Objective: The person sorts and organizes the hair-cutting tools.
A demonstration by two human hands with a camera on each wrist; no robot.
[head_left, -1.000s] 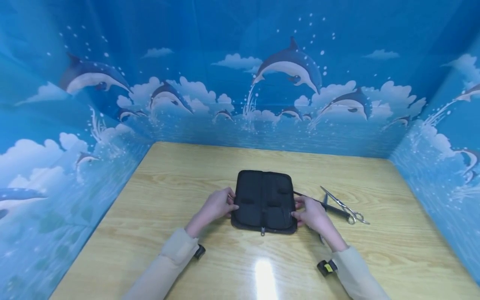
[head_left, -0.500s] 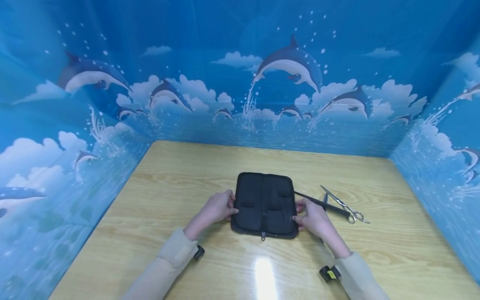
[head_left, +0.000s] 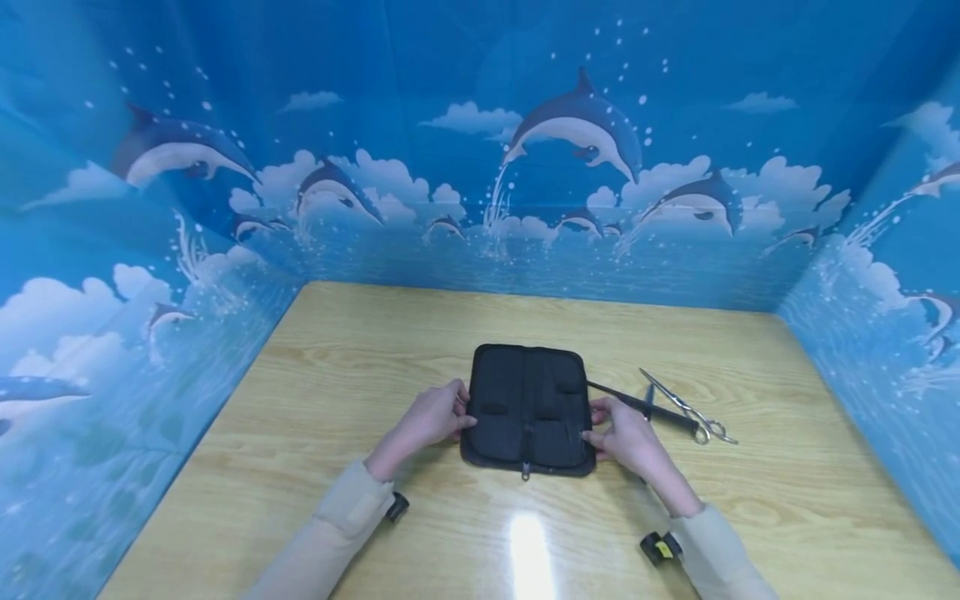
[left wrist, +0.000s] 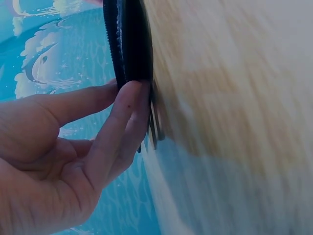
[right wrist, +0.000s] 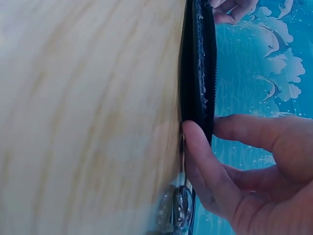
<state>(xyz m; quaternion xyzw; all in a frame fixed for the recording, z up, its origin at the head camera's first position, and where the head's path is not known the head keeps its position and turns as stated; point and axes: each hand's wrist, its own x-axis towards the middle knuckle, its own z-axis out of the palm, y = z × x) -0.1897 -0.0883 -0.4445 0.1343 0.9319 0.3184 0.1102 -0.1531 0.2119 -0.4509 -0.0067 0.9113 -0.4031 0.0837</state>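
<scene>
An opened black zip case (head_left: 525,383) lies spread out in the middle of the table, its inner pockets and loops facing up. Its zip pull (head_left: 526,472) points toward me. On the left edge, my left hand (head_left: 433,414) pinches the case between thumb and fingers. The right hand (head_left: 628,433) grips the opposite edge the same way. Both wrist views show the thumb on the upper face of the case (left wrist: 134,44) and fingers on its underside. Just beyond the right hand lie a black tail comb (head_left: 675,420) and silver scissors (head_left: 678,402), crossing each other.
A second slim bladed tool (head_left: 649,398) lies by the comb, partly hidden by the right hand. Blue dolphin-printed sheets (head_left: 480,183) wall the wooden table (head_left: 360,358) at the back and both sides.
Over the first half second the case shifted slightly toward me with both hands on it. Since then case and hands have barely moved.
</scene>
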